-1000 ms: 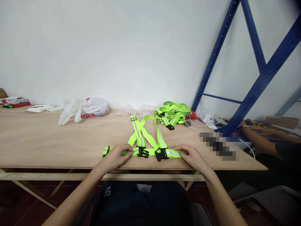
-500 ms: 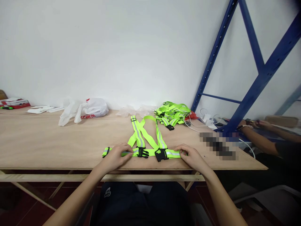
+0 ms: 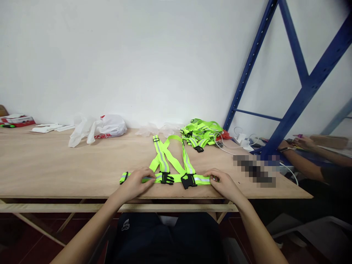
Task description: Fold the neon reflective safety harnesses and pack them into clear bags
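Note:
A neon-yellow reflective harness vest lies spread on the wooden table before me, its shoulder straps crossing toward the back. At the front of its waist belt, the black prong buckle half sits apart from the black socket half. My left hand is closed on the belt left of the prongs, hiding part of the strap. Right of the socket, my right hand pinches the belt between thumb and fingers; its far end is hidden.
Behind the vest is a tangled pile of similar neon straps. White plastic bags and clear bags lie along the wall. A blue metal frame rises at right, near white cables and a co-worker's arm.
My hands and the vest stay in place. At the far right, the co-worker's hands have shifted, and a small purple item now shows at one of them.

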A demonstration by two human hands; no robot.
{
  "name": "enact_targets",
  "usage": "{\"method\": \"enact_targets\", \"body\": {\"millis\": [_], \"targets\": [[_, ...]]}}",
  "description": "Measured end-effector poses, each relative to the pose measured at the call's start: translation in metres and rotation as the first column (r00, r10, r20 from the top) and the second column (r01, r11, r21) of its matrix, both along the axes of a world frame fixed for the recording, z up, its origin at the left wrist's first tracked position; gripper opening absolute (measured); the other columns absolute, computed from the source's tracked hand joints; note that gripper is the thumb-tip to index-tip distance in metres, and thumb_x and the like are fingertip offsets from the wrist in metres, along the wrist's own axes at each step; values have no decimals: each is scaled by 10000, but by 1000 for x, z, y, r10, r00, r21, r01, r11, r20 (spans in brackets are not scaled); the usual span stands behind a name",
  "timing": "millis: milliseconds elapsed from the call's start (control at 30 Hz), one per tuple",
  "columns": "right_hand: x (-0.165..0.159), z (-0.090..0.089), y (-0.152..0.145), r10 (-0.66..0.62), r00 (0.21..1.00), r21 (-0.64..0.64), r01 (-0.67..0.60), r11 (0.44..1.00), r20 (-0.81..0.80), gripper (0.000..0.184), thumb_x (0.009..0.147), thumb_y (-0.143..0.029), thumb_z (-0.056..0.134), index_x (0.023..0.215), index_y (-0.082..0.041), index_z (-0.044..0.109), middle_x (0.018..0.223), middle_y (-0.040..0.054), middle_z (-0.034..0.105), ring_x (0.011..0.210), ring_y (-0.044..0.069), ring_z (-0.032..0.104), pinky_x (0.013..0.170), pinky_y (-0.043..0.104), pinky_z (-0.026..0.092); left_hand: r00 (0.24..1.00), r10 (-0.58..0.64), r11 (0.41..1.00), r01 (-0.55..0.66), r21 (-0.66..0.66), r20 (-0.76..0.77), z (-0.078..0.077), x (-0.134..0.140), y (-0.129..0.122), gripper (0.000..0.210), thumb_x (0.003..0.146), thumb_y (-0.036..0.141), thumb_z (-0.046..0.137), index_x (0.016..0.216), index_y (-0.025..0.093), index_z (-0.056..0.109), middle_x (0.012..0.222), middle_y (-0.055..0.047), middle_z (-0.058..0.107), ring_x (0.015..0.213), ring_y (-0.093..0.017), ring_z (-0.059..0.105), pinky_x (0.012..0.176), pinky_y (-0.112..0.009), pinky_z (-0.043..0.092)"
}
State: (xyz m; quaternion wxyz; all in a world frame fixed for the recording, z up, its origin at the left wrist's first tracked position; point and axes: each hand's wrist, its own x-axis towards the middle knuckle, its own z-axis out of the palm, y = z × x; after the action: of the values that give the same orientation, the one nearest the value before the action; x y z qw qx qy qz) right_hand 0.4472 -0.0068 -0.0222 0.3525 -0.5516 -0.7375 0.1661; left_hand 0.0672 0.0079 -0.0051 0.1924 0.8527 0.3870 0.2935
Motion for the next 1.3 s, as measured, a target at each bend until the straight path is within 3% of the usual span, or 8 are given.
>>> {"method": "enact_targets", "body": {"millis": [1033,1300], "targets": [[1,-4,1,1,1000,23,0,1000,-15,333,695,-207,468,871,-210,750,962,68,750,842,227,669,744,333,502,1000,5,1000,-5,11,20,1,1,0,169,913,293,559,875,215,705,976,-36,727,938,-208,664,862,-320,498],[-1,-1,0,9,1000,20,-9,1000,-8,236,788,-295,528,855,-214,739,956,77,748,889,244,673,761,339,505,1000,11,1000,-11,9,26,0,1,0,179,913,305,552,886,223,709,982,-44,728,938,-215,665,866,-334,512]]}}
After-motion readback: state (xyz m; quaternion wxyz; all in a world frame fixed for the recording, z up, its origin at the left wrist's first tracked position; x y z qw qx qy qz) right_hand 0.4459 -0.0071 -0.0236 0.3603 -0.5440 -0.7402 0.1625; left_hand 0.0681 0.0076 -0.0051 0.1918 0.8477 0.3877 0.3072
